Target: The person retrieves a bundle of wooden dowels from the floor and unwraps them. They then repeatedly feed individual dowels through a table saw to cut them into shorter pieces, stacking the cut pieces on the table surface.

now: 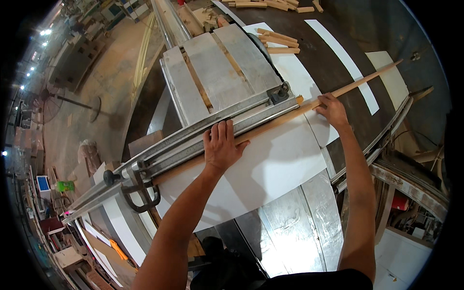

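A long, thin wooden strip (369,77) lies slantwise along the front of a metal fence (261,116) on a sliding saw table (232,58). My left hand (221,147) is closed over the fence, its fingers on top and its thumb pressed against the strip. Further right, my right hand (333,112) pinches the strip just beyond the fence's end, where a clamp-like metal stop (279,93) sits. The strip's far end reaches past the dark tabletop at the upper right. A black loop handle (141,200) hangs at the fence's left end.
White panels (251,169) lie beneath the strip. Short wood pieces (280,41) rest beyond the fence, near a dark curved blade-like edge (258,42). More offcuts (270,4) lie at the back. An orange-handled tool (118,249) is at lower left; a fan (48,99) stands on the floor.
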`<control>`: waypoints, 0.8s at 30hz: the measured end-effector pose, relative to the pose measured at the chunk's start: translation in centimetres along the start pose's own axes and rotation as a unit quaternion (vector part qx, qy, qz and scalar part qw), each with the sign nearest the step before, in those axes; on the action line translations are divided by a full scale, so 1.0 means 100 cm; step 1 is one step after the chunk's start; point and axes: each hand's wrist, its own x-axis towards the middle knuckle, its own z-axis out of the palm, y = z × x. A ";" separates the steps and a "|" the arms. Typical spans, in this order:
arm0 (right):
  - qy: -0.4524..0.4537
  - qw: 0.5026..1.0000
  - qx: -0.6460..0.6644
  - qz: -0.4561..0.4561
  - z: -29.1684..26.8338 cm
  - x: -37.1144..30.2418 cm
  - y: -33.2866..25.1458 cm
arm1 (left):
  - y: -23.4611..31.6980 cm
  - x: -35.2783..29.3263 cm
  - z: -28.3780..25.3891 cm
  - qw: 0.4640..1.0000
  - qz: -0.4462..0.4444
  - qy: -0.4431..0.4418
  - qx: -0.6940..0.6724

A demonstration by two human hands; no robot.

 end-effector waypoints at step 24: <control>-0.019 0.999 0.004 0.046 -0.002 0.003 -0.004 | 0.000 0.001 0.000 1.000 -0.010 -0.012 -0.006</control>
